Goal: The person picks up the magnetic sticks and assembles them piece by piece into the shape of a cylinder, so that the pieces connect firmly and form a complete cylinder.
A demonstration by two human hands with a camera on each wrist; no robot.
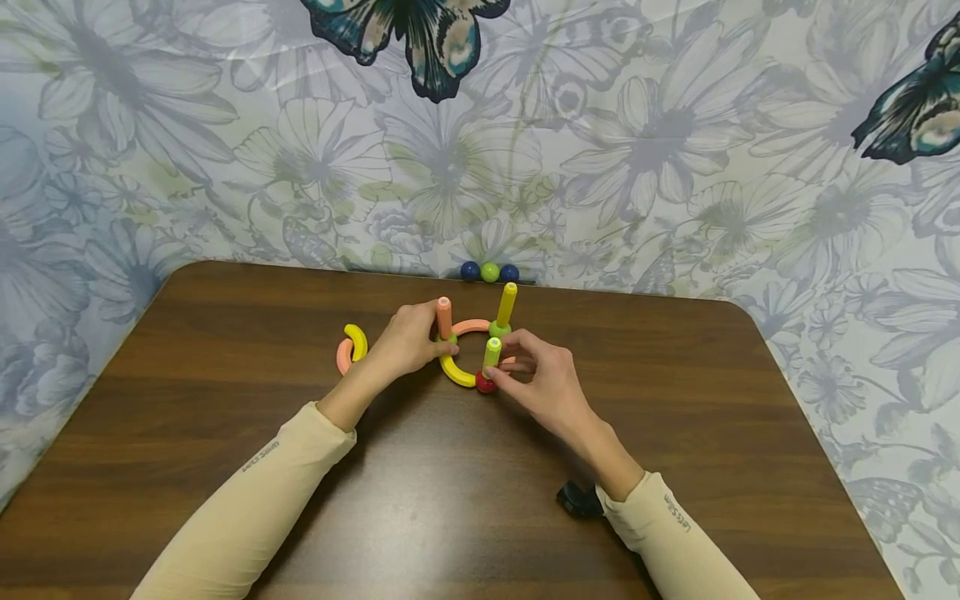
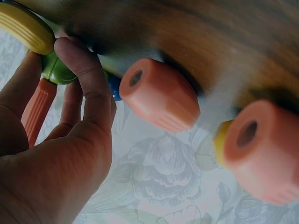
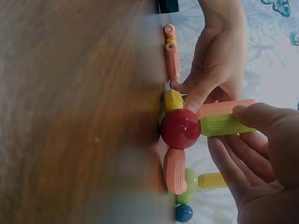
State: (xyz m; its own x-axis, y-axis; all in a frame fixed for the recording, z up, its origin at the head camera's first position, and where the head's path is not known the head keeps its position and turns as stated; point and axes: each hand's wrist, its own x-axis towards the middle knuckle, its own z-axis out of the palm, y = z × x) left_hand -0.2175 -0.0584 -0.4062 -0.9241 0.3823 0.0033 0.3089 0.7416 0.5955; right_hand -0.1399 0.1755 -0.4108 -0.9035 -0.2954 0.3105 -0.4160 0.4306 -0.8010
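At the centre of the head view, on the brown table, stands a ring of curved pieces with upright pegs. The left hand curls around the orange peg at the ring's left. The right hand pinches the light green peg, directly above the red ball.

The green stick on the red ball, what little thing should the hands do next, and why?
Probably press the green stick straight down onto the red ball. The right hand pinches the stick upright on the ball, while the left hand holds the orange stick at the ring's other side, steadying it.
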